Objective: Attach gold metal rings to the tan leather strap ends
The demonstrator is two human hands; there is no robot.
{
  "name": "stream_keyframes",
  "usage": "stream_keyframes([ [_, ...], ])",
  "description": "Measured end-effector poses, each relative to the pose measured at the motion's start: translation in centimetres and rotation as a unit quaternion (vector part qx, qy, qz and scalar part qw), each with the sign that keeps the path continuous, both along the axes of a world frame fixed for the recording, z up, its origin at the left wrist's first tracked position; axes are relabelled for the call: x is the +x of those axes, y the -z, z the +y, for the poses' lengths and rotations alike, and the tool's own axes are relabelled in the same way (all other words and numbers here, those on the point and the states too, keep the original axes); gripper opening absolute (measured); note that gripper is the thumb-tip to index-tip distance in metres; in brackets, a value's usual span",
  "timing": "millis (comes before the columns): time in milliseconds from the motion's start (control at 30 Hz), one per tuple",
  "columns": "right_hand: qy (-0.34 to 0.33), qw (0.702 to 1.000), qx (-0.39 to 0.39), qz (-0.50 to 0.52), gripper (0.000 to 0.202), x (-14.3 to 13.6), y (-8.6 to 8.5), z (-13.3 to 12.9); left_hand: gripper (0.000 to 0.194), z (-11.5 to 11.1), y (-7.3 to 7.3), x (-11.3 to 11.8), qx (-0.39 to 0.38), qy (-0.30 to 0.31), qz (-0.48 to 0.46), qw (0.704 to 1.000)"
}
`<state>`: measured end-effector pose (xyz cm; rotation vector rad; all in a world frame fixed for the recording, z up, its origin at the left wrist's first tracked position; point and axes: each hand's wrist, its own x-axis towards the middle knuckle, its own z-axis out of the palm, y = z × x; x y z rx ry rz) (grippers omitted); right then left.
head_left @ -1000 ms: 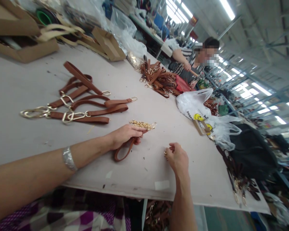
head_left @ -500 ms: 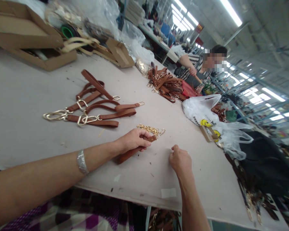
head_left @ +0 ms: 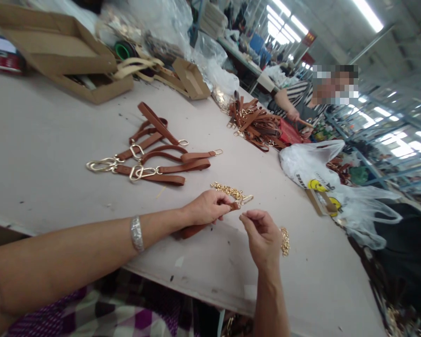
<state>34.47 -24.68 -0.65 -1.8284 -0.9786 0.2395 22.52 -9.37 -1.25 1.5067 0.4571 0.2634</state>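
Observation:
My left hand (head_left: pixel 210 207) is closed on a brown leather strap (head_left: pixel 196 230), which lies partly under the fingers. The strap's end (head_left: pixel 234 206) sticks out past my fingertips, and a gold-coloured clasp (head_left: pixel 246 200) is beside it. My right hand (head_left: pixel 263 234) is held in a pinch just right of that end; whatever is between its fingertips is too small to make out. Behind my left hand lies a heap of small gold-coloured metal pieces (head_left: pixel 228 190). A second gold-coloured heap (head_left: pixel 285 241) shows beside my right hand.
Several brown straps with gold-coloured buckles (head_left: pixel 161 159) lie left on the table (head_left: pixel 73 140). Farther back are cardboard boxes (head_left: pixel 101 91) and a pile of straps (head_left: pixel 254 119). White plastic bags (head_left: pixel 308 164) lie right. A person in a striped top (head_left: pixel 296 96) works across the table.
My right hand has moved up towards the strap's end and turned, its fingertips now in a pinch. The gold-coloured heap beside it has come into sight. The view has shifted left.

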Motion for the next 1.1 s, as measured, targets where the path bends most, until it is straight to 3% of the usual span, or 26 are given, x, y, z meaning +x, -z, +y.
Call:
stream_keyframes([
  [100,0.000,0.997,0.048,-0.061,0.009,-2.3,0.3,1.7,0.010,0.0,0.1,-0.2,0.083,-0.039,-0.019,0.996],
  [233,-0.003,0.978,0.052,-0.201,0.004,-3.1,0.6,2.8,0.010,0.0,0.3,-0.4,0.165,-0.072,-0.039,0.983],
  [333,-0.007,0.962,0.051,-0.267,0.006,-2.8,0.8,2.8,0.010,-0.1,0.2,-0.5,0.192,-0.078,-0.042,0.977],
  [667,0.008,0.936,0.076,-0.342,0.010,-3.1,0.6,2.9,0.013,0.0,0.1,-1.0,0.232,-0.060,-0.095,0.966],
  [867,0.068,0.961,0.068,-0.260,0.002,-3.8,0.5,3.3,0.013,-0.1,0.4,-1.1,0.244,-0.082,-0.128,0.958],
  [967,0.084,0.985,0.095,-0.117,0.012,-4.1,0.8,3.5,0.014,-0.2,0.3,-1.2,0.266,-0.076,-0.149,0.949],
  [1100,0.085,0.985,0.138,0.059,0.029,-4.5,1.2,3.6,0.016,-0.3,0.1,-1.5,0.289,-0.076,-0.170,0.939],
])
